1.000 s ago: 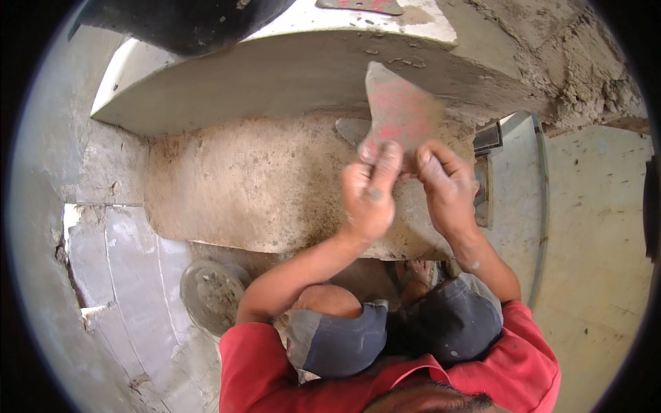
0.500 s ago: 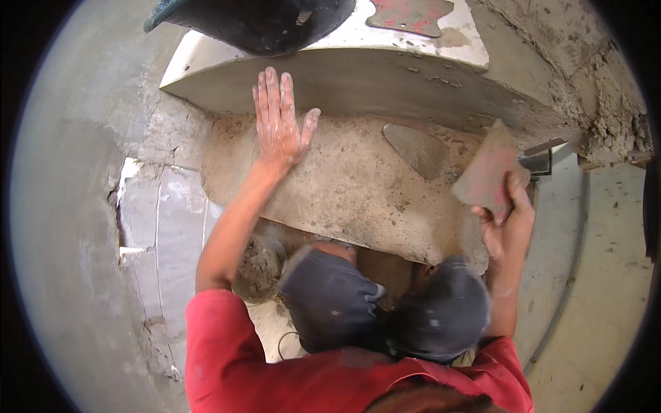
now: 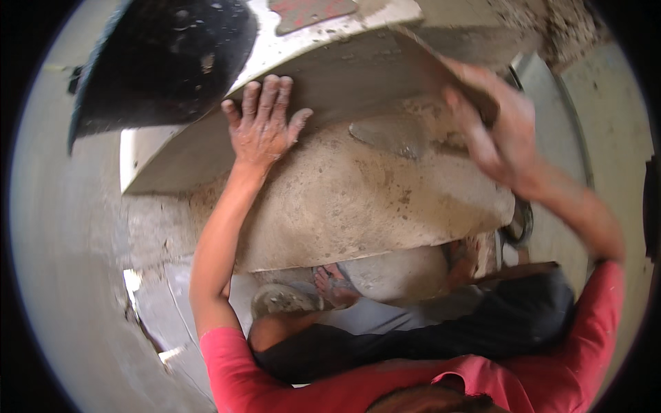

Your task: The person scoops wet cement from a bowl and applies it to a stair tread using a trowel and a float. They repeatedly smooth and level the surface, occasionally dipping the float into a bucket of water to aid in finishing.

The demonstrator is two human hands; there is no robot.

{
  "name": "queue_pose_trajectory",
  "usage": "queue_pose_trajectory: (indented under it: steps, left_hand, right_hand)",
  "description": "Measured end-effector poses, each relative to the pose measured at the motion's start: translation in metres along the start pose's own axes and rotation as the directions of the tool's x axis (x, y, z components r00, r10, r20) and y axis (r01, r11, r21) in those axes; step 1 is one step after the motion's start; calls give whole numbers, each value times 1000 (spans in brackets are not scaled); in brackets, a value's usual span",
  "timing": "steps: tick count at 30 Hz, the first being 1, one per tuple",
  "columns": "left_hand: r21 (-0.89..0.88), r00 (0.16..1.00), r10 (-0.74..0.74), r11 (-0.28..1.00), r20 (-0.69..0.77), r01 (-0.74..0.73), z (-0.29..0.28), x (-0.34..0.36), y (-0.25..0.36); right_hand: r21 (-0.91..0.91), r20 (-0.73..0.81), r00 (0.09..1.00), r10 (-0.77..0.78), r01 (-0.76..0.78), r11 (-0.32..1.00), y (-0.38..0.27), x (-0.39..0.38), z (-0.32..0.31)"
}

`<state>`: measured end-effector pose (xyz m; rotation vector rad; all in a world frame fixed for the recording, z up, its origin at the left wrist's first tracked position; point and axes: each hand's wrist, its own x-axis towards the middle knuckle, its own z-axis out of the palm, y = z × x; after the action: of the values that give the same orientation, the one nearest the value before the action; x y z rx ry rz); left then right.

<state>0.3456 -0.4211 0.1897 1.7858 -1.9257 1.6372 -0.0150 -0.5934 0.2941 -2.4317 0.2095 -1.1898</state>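
Note:
My left hand (image 3: 263, 127) lies open, fingers spread and dusted with mortar, against the smooth grey face of a curved riser (image 3: 344, 76). In my right hand (image 3: 499, 127) is a flat plastering scraper (image 3: 421, 60), held between thumb and fingers. It is tilted almost edge-on, its tip close to the right part of the riser, and the hand is blurred by motion. Below the riser, a pointed grey flat plate (image 3: 382, 135) lies on the rough, mortar-stained step (image 3: 344, 206), between my two hands. Whether the scraper touches the riser I cannot tell.
A black bucket (image 3: 165, 62) stands on the white-edged upper step at the upper left. Beside it lies a red-speckled scraper plate (image 3: 310, 12). A mortar-crusted round container (image 3: 275, 299) sits below, near my foot. Grey wall is at left, rough masonry at upper right.
My right hand has raised the scraper up and left toward the riser, turning it edge-on. My left hand now rests lower on the riser. The view has shifted, and my knees have swung right.

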Motion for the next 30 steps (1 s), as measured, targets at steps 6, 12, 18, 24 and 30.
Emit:
queue_pose_trajectory:
  steps: [6, 12, 18, 24, 30]
  left_hand:
    - [10, 1000, 7, 1000, 3, -7, 5, -7, -5]
    - [-4, 1000, 5, 1000, 9, -5, 5, -13, -10]
    - [15, 993, 18, 1000, 113, -20, -6, -38, -28]
    - [39, 993, 6, 999, 119, -11, -2, -53, -34]
    - [22, 980, -66, 998, 186, 63, -6, -61, -33]
  right_hand:
    - [-259, -297, 941, -164, 86, 962, -2, 33, 49]
    - [-208, -816, 576, -46, -218, 954, -52, -10, 144]
    - [-232, -829, 545, 125, -539, 809, -19, 9, 193]
    - [-257, -736, 670, 98, -410, 875, -38, 8, 265]
    - [-201, -687, 726, -2, -188, 961, -64, 1, 213]
